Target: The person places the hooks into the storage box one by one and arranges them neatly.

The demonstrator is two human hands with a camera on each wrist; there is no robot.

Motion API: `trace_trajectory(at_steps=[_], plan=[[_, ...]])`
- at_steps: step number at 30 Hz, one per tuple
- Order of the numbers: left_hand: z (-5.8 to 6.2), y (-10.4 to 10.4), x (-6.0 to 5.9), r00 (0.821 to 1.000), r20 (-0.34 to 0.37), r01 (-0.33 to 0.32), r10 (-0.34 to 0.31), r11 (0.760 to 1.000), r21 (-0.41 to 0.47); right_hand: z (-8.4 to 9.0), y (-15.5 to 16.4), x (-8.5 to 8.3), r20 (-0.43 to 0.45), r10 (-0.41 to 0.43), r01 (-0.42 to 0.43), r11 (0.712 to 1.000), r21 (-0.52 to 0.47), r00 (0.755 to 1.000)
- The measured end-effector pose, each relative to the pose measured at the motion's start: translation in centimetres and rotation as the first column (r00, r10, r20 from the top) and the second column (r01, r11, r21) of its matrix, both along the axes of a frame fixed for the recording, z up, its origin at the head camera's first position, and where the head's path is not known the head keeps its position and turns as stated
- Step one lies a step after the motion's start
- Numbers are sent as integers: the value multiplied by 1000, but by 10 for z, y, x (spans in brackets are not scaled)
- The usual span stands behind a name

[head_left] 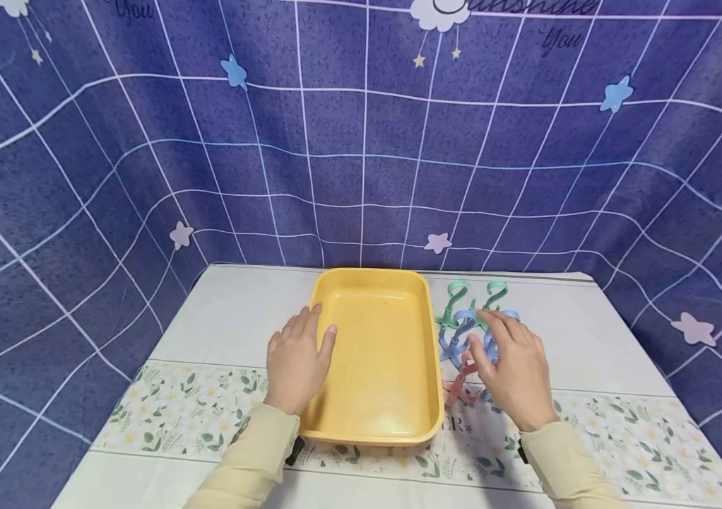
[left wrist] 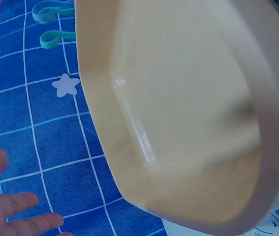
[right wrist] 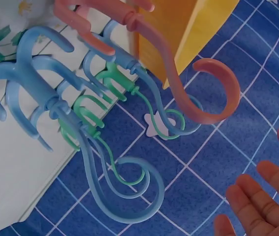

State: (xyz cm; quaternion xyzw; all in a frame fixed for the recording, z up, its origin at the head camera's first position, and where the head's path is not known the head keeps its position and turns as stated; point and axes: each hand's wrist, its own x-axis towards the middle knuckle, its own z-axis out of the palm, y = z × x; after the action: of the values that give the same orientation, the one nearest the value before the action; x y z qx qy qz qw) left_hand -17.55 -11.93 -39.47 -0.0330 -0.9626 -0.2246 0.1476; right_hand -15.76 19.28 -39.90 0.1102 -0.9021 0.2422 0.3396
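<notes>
Plastic hooks (head_left: 472, 325), blue, green and pink, lie heaped on the table (head_left: 590, 332) just right of the yellow tray (head_left: 374, 424), which holds nothing; none moved in yet. Right hand (head_left: 513, 371) hovers over the heap, fingers spread, gripping nothing. Left hand (head_left: 297, 360) rests flat on the tray's left rim. Only the right wrist view shows the hooks' pronged ends.

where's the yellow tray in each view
Head view: the yellow tray sits mid-table between the two hands, left hand resting on its left rim.
Left wrist view: the tray fills most of the picture, centre to right.
Right wrist view: only a corner shows at top centre.
Shared landmark: the green hooks beside the tray.
</notes>
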Motion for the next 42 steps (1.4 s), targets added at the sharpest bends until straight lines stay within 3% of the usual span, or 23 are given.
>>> trace_trajectory(at_steps=[14, 24, 36, 42], plan=[[-3, -17, -5, 999, 13, -38, 38, 999, -8, -1, 9, 2, -9, -8, 8, 1000, 2, 1000], [-10, -32, -6, 990, 92, -102, 105, 994, -34, 1, 17, 3, -9, -13, 13, 1000, -1, 1000], [-14, -42, -5, 976, 181, -121, 124, 992, -28, 1, 25, 4, -51, -16, 15, 999, -32, 999], [-16, -45, -6, 966, 227, -128, 124, 992, 1, 4, 30, 6, -28, -40, 38, 997, -64, 999]])
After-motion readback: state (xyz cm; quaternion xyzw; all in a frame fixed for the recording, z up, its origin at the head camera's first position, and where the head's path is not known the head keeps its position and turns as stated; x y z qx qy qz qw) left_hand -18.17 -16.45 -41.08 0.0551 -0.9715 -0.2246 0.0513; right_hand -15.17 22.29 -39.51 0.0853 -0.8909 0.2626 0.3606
